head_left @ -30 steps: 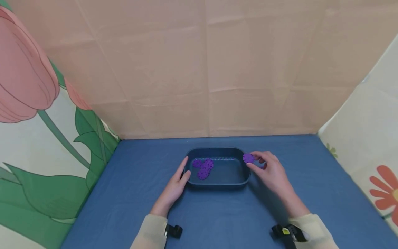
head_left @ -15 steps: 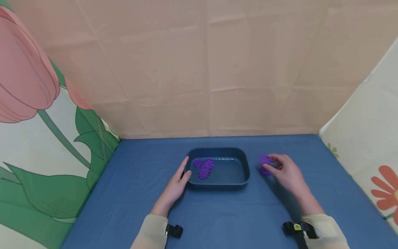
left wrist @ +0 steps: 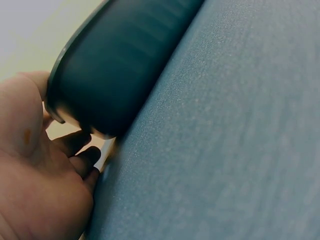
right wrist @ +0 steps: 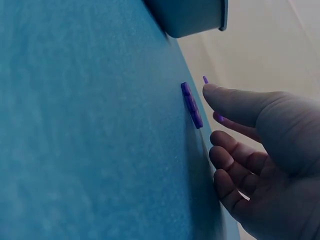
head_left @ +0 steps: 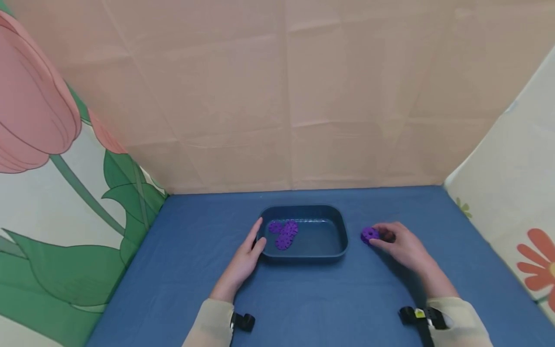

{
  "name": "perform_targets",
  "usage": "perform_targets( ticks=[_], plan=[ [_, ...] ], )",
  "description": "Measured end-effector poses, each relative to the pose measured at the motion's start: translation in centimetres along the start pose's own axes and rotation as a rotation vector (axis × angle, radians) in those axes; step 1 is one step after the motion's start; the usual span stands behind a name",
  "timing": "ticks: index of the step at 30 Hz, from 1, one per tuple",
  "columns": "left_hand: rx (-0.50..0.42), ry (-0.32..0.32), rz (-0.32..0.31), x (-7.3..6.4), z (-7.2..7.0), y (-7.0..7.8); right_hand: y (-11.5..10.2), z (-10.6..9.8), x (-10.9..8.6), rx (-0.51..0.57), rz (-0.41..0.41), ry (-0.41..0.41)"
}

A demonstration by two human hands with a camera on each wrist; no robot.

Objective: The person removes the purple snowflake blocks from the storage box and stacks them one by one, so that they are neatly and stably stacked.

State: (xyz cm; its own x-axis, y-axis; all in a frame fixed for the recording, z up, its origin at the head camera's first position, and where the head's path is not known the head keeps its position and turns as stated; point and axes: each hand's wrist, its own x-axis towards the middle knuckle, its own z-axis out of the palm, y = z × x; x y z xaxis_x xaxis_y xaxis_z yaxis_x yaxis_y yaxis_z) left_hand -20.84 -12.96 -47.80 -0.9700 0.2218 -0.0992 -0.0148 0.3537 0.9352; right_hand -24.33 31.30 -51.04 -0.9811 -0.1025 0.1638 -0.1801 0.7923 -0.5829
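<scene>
A dark blue-green rectangular tray [head_left: 321, 241] stands on the blue cloth with several purple notched plastic discs [head_left: 284, 241] at its left end. My left hand [head_left: 240, 265] holds the tray's left end, its thumb at the near corner and the index finger along the side; the left wrist view shows its other fingers curled beside the tray wall [left wrist: 105, 70]. Right of the tray, my right hand [head_left: 403, 246] pinches a purple notched disc [head_left: 370, 234] between thumb and index finger. Close to it, another purple disc [right wrist: 191, 105] lies on the cloth in the right wrist view.
Blue cloth [head_left: 303, 303] covers the table. A beige backdrop [head_left: 286, 96] rises behind it. Flower-printed panels stand at the left [head_left: 95, 217] and right [head_left: 511, 193]. Each wrist carries a black camera strap.
My right hand has moved right, away from the tray's right rim, then down, carrying its purple disc to the one on the cloth. My left hand and the tray have stayed in place.
</scene>
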Motion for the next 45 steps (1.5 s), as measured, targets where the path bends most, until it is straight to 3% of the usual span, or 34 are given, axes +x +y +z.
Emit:
perform_targets(
  ticks=[7,45],
  plan=[
    [0.013,0.001,0.002,0.17,0.05,-0.05,0.47,0.31,-0.08,-0.008,0.025,-0.042],
    [0.008,-0.005,0.007,0.02,-0.03,-0.16,0.37,0.39,0.16,-0.023,0.018,-0.059]
  ],
)
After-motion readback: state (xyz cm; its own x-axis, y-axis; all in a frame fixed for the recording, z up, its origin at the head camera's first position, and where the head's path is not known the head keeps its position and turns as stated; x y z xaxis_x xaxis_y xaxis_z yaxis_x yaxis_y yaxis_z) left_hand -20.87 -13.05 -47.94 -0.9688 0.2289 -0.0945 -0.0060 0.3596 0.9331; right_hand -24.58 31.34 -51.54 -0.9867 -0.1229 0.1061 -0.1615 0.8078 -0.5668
